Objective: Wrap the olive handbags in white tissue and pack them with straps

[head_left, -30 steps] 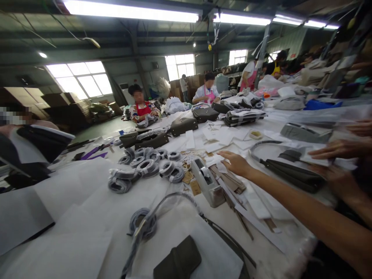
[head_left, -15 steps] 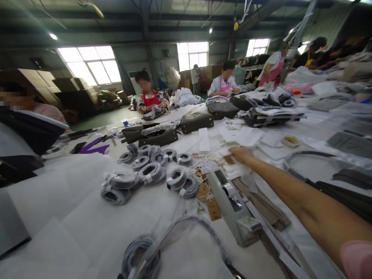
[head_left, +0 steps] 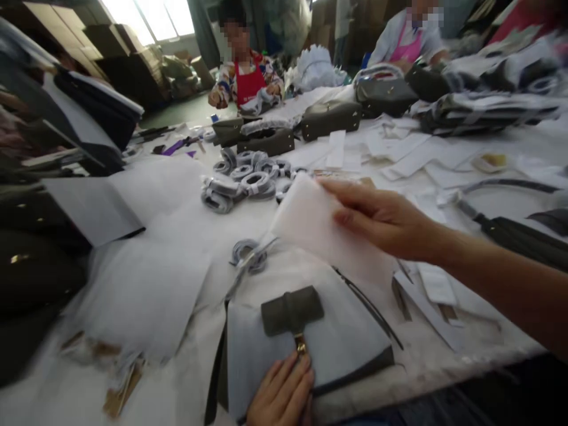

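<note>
A white sheet [head_left: 310, 219] is pinched between the thumb and fingers of my right hand [head_left: 381, 216], raised over the table. Below it lies a dark bag [head_left: 377, 361] with a pale covering [head_left: 337, 325] over its front and a dark flap tab [head_left: 293, 310] on top. My left hand [head_left: 284, 390] lies flat on the bag, fingers stretched out beside the gold clasp [head_left: 301, 344]. Behind the bag is a wrapped strap coil [head_left: 249, 255], with a wrapped handle running from it to the bag.
Several strap coils [head_left: 257, 184] sit mid-table. White sheets [head_left: 146, 296] and brown tags [head_left: 124, 387] lie at left, a dark bag stack [head_left: 31, 278] at the far left. More dark bags [head_left: 331, 120] stand behind. A person in a red apron [head_left: 251, 83] works across the table.
The view has tilted down and shifted. My right hand has come back from the far papers, now with a white sheet. My left hand and the bag have come into view.
</note>
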Action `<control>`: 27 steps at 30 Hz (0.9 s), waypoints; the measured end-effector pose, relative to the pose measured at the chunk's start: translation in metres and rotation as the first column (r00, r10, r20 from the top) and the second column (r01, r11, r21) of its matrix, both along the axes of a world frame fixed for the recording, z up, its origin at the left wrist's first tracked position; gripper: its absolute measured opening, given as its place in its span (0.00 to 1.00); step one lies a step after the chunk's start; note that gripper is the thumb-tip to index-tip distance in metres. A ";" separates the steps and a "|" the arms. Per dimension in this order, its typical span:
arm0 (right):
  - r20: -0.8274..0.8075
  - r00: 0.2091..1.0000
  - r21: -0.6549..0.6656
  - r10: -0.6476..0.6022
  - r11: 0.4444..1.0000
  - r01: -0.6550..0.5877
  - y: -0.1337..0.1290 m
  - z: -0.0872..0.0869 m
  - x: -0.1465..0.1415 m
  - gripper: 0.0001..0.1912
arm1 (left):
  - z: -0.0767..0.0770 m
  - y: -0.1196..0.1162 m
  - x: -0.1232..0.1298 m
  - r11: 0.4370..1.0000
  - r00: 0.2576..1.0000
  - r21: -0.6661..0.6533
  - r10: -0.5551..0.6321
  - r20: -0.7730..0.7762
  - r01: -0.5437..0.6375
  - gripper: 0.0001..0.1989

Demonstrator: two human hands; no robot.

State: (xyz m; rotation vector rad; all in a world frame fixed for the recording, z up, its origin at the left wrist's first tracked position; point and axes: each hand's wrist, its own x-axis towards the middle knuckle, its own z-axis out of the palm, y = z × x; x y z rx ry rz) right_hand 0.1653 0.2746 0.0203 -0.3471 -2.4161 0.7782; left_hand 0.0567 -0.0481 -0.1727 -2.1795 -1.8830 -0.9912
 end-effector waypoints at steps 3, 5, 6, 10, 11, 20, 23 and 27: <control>0.167 0.959 -0.037 0.230 0.973 -0.227 -0.062 -0.039 -0.006 0.26 | 0.014 -0.014 0.006 0.998 0.997 -0.047 0.026 -0.079 -0.030 0.21; 0.293 0.920 0.039 0.259 0.959 -0.282 -0.089 -0.072 0.000 0.28 | 0.020 -0.013 0.008 0.995 0.998 -0.081 0.054 -0.031 -0.057 0.20; 0.350 0.904 0.093 0.245 0.951 -0.294 -0.098 -0.087 0.005 0.29 | 0.023 -0.012 0.008 0.994 0.998 -0.093 0.065 0.001 -0.065 0.19; 0.499 0.852 0.220 0.160 0.927 -0.303 -0.113 -0.118 0.037 0.36 | 0.026 -0.010 0.012 0.994 0.995 -0.081 0.078 0.069 -0.072 0.16; 0.522 0.839 0.228 0.153 0.923 -0.310 -0.114 -0.118 0.044 0.37 | 0.026 -0.011 0.012 0.995 0.994 -0.073 0.080 0.074 -0.075 0.16; 0.322 0.945 0.352 0.057 0.919 -0.176 -0.150 -0.062 0.032 0.29 | 0.022 -0.013 0.012 0.997 0.996 -0.039 0.074 0.051 -0.072 0.16; 0.362 0.924 0.379 0.124 0.886 -0.267 -0.165 -0.085 0.026 0.28 | 0.019 -0.015 0.014 0.991 0.991 -0.061 0.120 0.063 -0.116 0.13; 0.458 0.872 0.357 0.173 0.862 -0.359 -0.168 -0.135 0.028 0.28 | 0.017 -0.017 0.018 0.988 0.988 -0.089 0.136 0.069 -0.130 0.08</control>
